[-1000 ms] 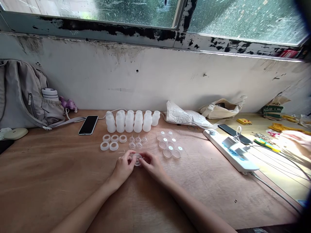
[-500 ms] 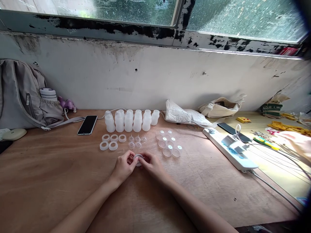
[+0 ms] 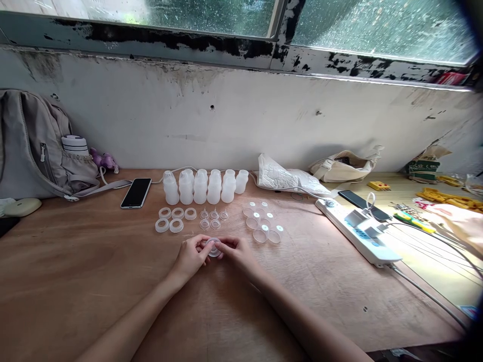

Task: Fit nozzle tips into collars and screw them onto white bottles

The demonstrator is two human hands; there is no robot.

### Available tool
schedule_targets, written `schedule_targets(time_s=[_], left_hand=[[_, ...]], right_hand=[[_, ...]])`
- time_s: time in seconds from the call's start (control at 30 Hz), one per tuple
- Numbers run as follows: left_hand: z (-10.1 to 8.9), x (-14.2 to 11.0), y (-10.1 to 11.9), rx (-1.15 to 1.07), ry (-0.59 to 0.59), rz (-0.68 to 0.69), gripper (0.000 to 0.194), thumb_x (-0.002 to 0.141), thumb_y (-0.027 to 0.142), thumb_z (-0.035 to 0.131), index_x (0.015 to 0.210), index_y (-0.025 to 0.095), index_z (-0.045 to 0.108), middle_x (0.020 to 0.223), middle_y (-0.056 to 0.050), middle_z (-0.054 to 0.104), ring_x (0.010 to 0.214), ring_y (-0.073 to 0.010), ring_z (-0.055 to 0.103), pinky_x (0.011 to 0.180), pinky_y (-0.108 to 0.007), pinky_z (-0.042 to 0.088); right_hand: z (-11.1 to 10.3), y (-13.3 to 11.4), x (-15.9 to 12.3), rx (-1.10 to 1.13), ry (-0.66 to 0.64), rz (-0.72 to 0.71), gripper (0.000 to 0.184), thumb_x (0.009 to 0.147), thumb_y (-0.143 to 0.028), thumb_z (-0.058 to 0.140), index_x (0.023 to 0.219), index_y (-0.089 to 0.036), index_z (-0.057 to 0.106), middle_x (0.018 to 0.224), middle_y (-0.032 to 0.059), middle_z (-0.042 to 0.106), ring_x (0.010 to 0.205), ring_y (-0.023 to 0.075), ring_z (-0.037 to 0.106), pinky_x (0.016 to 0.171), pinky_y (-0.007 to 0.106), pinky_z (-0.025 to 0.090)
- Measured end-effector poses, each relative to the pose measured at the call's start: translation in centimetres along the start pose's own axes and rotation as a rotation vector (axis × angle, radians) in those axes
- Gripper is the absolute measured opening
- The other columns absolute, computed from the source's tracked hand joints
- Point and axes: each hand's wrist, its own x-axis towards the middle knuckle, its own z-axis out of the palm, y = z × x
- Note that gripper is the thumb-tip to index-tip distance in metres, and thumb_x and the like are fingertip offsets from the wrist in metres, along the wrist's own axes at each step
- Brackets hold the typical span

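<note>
Desk (image 3: 94, 266) spreads wide to left and right, near edge showing at lower right, white rings (image 3: 176, 231) and clear cups (image 3: 259, 238) lying beyond; clear ring (image 3: 214, 252) sits between left hand (image 3: 190, 257) and right hand (image 3: 237, 254), both pinching its rim.

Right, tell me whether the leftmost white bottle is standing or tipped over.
Standing: the bottle rises from the table with its narrower end up, beside the other bottles.

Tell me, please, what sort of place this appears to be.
Perhaps a makeshift indoor workspace: frosted bottle-shaped pieces and translucent rings sit grouped on a wooden table below a window, with a power strip at right.
</note>
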Motion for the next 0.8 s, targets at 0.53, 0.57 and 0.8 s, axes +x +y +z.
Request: schedule_targets(time_s=[0.53,0.57,0.8], left_hand=[[0.61,-0.36,0.45,0.121,0.081,0.02,0.019,0.077,0.036,0.047,0.072,0.018,0.05,0.052,0.003,0.054,0.04,-0.0108,0.053,0.041,-0.02,0.038],[0.61,-0.37,0.53,0.138,0.085,0.018,0.018,0.077,0.035,0.047,0.071,0.018,0.049,0.052,0.003,0.054,0.041,-0.0109,0.053,0.041,-0.02,0.038],[0.73,-0.59,0.52,0.185,0.101,0.022,0.017,0.078,0.034,0.044,0.069,0.019,0.048,0.05,0.004,0.055,0.041,-0.0113,0.053,0.043,-0.02,0.038]], right_hand=[[0.33,0.79,0.03,-0.253,0.065,-0.083,0.029,0.077,-0.036,0.052,0.08,-0.012,0.068,0.066,0.0036,0.063,0.057,0.0129,0.053,0.053,0.023,0.041],[0.36,0.79,0.02,-0.275,0.07,-0.089,0.029,0.077,-0.036,0.051,0.08,-0.012,0.068,0.066,0.0037,0.064,0.057,0.013,0.053,0.053,0.023,0.041],[0.46,0.41,-0.25,-0.435,0.101,-0.146,0.03,0.08,-0.035,0.048,0.081,-0.014,0.069,0.07,0.0044,0.066,0.063,0.0153,0.056,0.056,0.023,0.043]])
